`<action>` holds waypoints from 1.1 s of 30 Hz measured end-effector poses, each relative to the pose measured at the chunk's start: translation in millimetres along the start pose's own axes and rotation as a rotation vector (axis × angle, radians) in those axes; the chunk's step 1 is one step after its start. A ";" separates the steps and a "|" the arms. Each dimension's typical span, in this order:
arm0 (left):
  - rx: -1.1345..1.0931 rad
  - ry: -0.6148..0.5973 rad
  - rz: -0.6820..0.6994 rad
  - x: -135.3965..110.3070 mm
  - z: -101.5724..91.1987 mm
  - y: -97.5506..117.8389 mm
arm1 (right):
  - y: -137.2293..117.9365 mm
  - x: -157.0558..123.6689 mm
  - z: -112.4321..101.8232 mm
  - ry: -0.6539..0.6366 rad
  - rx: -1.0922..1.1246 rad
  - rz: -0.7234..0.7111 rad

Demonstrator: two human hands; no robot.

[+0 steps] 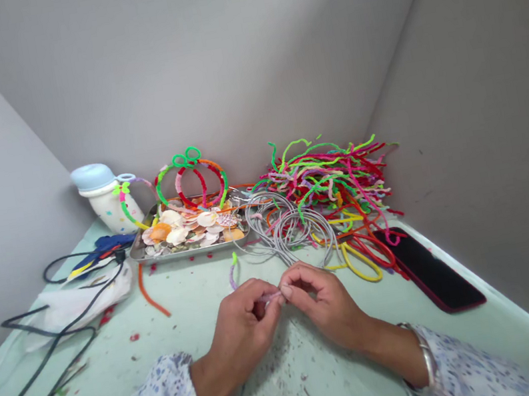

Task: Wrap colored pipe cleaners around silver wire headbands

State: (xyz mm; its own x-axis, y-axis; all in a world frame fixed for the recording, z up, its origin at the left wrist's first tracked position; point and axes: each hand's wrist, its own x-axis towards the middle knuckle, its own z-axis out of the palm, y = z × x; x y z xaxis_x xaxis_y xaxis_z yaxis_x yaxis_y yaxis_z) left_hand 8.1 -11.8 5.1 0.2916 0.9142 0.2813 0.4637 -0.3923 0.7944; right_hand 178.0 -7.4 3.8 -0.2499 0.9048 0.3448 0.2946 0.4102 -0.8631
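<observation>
My left hand (244,319) and my right hand (320,303) meet at the middle of the pale green table (196,365), fingers curled and pinched together on a small pale pink piece (274,297) between the fingertips. What that piece is I cannot make out. Just beyond the hands lie a purple-green pipe cleaner (233,272) and a bundle of grey headbands (282,225). A silver bangle (425,353) sits on my right wrist.
A metal tray of seashells (189,232) stands at the back with pipe-cleaner-wrapped hoops (192,176) behind it. A heap of coloured pipe cleaners (332,180) fills the back right. A dark phone (432,271) lies right. At left: a white jar (105,197), a glue gun (100,249) and black cable (51,348).
</observation>
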 end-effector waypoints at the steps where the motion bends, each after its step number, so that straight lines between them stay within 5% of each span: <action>1: 0.009 0.008 0.000 -0.1 0.0 0.1 | 0.1 -0.2 0.0 -0.001 0.000 0.000; 27: 0.237 0.050 0.130 -2.8 -0.7 1.9 | -3.3 -4.6 0.7 -0.091 0.024 0.110; 33: 0.173 -0.001 0.069 -2.9 0.8 -1.4 | -1.2 -0.2 -0.2 -0.062 0.100 0.167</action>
State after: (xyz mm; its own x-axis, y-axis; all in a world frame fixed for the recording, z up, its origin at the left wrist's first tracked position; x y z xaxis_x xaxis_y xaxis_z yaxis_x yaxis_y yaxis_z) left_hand 7.2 -14.0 2.7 0.3290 0.8843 0.3314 0.5790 -0.4662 0.6689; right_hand 177.9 -8.0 4.7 -0.2626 0.9493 0.1726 0.2447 0.2386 -0.9398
